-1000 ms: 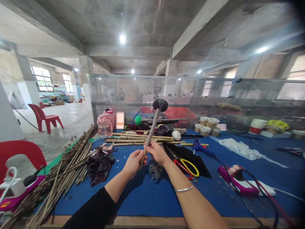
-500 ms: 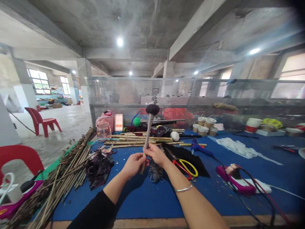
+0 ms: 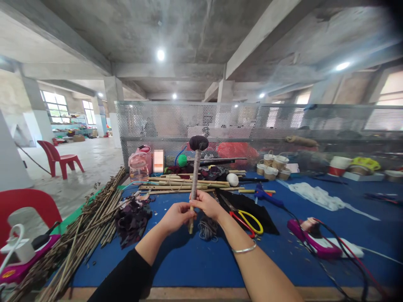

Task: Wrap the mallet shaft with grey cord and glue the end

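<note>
Upright over the table's middle stands a yarn-wrapped stick [image 3: 195, 172], grey along its shaft, with a round dark cloth-covered head [image 3: 199, 143] on top and a bare lower end. My left hand [image 3: 176, 217] pinches it low down, thumb against fingers. Just above, my right hand [image 3: 205, 204], the wrist wearing a silver bangle, grips the shaft. Right below the hands lies a loose bundle of grey yarn [image 3: 208, 228]. Scissors [image 3: 247, 222] with red and yellow handles rest on black cloth [image 3: 266, 218] to the right. Dark patterned cloth [image 3: 132, 220] is left of my left hand.
Dry plant stems [image 3: 91, 214] cover the table's left side. Bamboo sticks [image 3: 189, 184], a white ball [image 3: 232, 180] and a green ball [image 3: 182, 160] lie behind. To the right are a blue glue gun [image 3: 267, 196], a corded purple power strip [image 3: 327, 245] and small pots [image 3: 270, 173].
The stick has turned slightly more upright, its head shifting a little left and its bare lower end showing more clearly. Both hands keep their hold. The whole view has shifted slightly.
</note>
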`<state>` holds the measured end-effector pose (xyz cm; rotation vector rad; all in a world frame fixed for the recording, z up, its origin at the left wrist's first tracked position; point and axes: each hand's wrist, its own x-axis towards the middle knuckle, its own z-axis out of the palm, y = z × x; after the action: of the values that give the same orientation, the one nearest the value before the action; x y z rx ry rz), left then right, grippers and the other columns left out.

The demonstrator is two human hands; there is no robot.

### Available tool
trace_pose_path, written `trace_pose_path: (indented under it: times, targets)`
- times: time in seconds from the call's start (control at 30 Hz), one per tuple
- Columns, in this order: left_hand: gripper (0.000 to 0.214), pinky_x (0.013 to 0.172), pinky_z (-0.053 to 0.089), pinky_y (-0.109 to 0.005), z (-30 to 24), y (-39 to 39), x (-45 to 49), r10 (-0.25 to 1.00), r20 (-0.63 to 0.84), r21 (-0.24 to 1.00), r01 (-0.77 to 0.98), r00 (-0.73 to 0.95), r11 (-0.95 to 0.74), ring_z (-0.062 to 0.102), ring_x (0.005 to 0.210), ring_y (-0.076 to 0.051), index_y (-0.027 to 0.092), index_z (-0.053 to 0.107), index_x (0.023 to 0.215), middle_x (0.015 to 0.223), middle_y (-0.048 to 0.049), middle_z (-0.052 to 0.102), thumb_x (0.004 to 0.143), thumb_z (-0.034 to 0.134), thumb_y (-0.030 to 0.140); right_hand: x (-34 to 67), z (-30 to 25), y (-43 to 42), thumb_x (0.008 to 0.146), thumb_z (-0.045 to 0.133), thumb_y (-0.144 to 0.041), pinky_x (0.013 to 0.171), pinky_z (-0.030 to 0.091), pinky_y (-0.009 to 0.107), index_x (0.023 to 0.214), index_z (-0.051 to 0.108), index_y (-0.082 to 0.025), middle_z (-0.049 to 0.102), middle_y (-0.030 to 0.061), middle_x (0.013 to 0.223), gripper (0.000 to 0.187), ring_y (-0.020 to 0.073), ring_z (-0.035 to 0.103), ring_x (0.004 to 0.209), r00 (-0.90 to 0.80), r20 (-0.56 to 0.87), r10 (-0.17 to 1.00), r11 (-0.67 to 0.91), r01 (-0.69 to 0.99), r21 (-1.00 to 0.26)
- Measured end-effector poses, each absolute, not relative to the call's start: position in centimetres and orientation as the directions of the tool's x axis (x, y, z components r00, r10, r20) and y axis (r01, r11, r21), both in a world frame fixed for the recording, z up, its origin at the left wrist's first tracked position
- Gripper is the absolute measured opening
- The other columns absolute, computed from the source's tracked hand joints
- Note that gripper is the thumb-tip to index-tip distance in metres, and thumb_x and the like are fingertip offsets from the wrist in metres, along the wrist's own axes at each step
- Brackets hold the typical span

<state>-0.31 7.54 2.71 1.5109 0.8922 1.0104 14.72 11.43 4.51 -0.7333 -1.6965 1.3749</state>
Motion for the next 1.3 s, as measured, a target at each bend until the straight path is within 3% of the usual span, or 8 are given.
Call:
trace_pose_path:
  times: [0.17, 0.3, 0.43, 0.63, 0.9, 1.1, 1.3]
  targets:
    - [0.022, 0.052, 0.033, -0.023, 1.8, 8.3, -0.5, 0.955, 0.249, 0.941, 0.193, 0.162, -0.278, 0.044, 0.054, -0.009, 0.012, 0.062, 0.071, 0.06, 0.0004, 0.053, 0.057, 0.075, 0.024, 14.2, 4.1, 11.7, 0.063, 0.073, -0.035, 0.063, 0.039, 0.026, 0.077, 0.049, -0.018, 0.049, -0.0044, 0.067, 0.033, 0.0115, 0.048, 0.063, -0.467, 0.247, 0.849, 0.282, 0.006, -0.959]
    - [0.035, 0.051, 0.033, -0.023, 2.4, 8.2, -0.6, 0.942, 0.161, 0.984, 0.03, 0.295, -0.178, 0.043, 0.052, -0.008, 0.009, 0.066, 0.086, 0.063, -0.0011, 0.054, 0.061, 0.073, 0.033, 14.7, 4.5, 11.6, 0.065, 0.071, -0.035, 0.062, 0.038, 0.024, 0.083, 0.051, -0.017, 0.05, -0.0041, 0.072, 0.032, 0.0101, 0.047, 0.064, -0.534, 0.266, 0.803, 0.282, -0.053, -0.958]
    - [0.039, 0.052, 0.035, -0.022, 2.7, 7.8, -0.1, 0.91, 0.165, 0.986, -0.085, 0.38, -0.143, 0.044, 0.052, -0.007, 0.008, 0.064, 0.085, 0.065, -0.0021, 0.055, 0.063, 0.072, 0.038, 15.0, 4.4, 11.7, 0.068, 0.068, -0.034, 0.058, 0.037, 0.024, 0.085, 0.05, -0.018, 0.049, -0.0042, 0.069, 0.03, 0.0101, 0.045, 0.06, -0.567, 0.246, 0.786, 0.27, -0.044, -0.962]
    - [0.033, 0.051, 0.038, -0.024, 1.8, 8.2, -0.1, 0.978, 0.146, 0.982, 0.098, 0.147, -0.162, 0.049, 0.05, -0.01, 0.012, 0.057, 0.07, 0.059, 0.0001, 0.056, 0.054, 0.077, 0.033, 14.3, 3.7, 12.2, 0.07, 0.065, -0.031, 0.062, 0.037, 0.025, 0.088, 0.051, -0.018, 0.047, -0.0046, 0.07, 0.026, 0.0101, 0.043, 0.062, -0.478, 0.318, 0.819, 0.339, -0.044, -0.94]
    - [0.028, 0.052, 0.036, -0.023, 3.0, 7.8, -0.6, 0.881, 0.081, 0.996, 0.006, 0.465, -0.094, 0.043, 0.051, -0.007, 0.011, 0.059, 0.071, 0.058, 0.0014, 0.05, 0.065, 0.069, 0.036, 15.7, 4.3, 12.5, 0.068, 0.069, -0.035, 0.063, 0.038, 0.025, 0.084, 0.052, -0.017, 0.049, -0.0034, 0.072, 0.029, 0.0104, 0.046, 0.064, -0.611, 0.229, 0.758, 0.262, -0.037, -0.964]
    - [0.028, 0.05, 0.037, -0.023, 2.0, 8.2, -0.5, 0.967, 0.14, 0.981, 0.104, 0.212, -0.165, 0.047, 0.05, -0.008, 0.013, 0.056, 0.076, 0.06, 0.0013, 0.053, 0.061, 0.073, 0.03, 15.2, 3.9, 12.5, 0.069, 0.069, -0.033, 0.065, 0.038, 0.025, 0.089, 0.054, -0.017, 0.05, -0.0033, 0.072, 0.03, 0.0104, 0.045, 0.065, -0.526, 0.245, 0.815, 0.278, -0.017, -0.96]
    - [0.033, 0.049, 0.035, -0.022, 3.3, 7.5, -0.3, 0.905, 0.101, 0.995, -0.057, 0.414, -0.084, 0.044, 0.048, -0.006, 0.01, 0.062, 0.077, 0.059, 0.0009, 0.052, 0.065, 0.071, 0.04, 15.8, 4.5, 12.1, 0.065, 0.072, -0.036, 0.062, 0.037, 0.024, 0.082, 0.053, -0.017, 0.049, -0.0036, 0.07, 0.031, 0.0103, 0.045, 0.064, -0.55, 0.188, 0.814, 0.185, -0.062, -0.981]
